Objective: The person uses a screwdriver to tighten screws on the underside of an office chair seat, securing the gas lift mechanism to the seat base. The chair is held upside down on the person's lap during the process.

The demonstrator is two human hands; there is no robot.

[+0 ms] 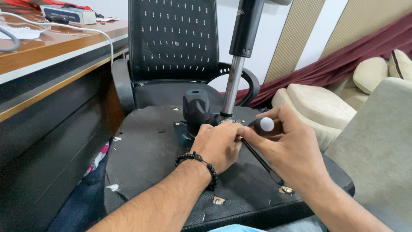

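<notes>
From the head camera, one screwdriver [261,141] lies gripped in the right hand [292,150], fingers wrapped around its black handle; its shaft slants down to the right, tip at the upturned chair seat [146,154]. The left hand [219,144], fingers curled, rests at the mechanism base beside one gas-lift column [234,81] standing upright.

Upturned chair seat [146,150]: dark grey fabric, under both hands.
Tension knob [196,107]: matt black, just beyond the left hand [219,144].
Gas-lift column [234,83]: silver rod, black upper sleeve, beyond the fingers.
Screwdriver [262,126]: black handle with a white end cap, black shaft, in the right hand [287,148].
Bead bracelet [201,165]: black, on the left wrist.
Office chair [174,43]: black mesh back with pale dashes, beyond the hands.
Desk [47,51]: brown wood, far left of the left hand.
Sofa [317,103]: cream, beyond the right hand.
Drape [343,60]: maroon.
</notes>
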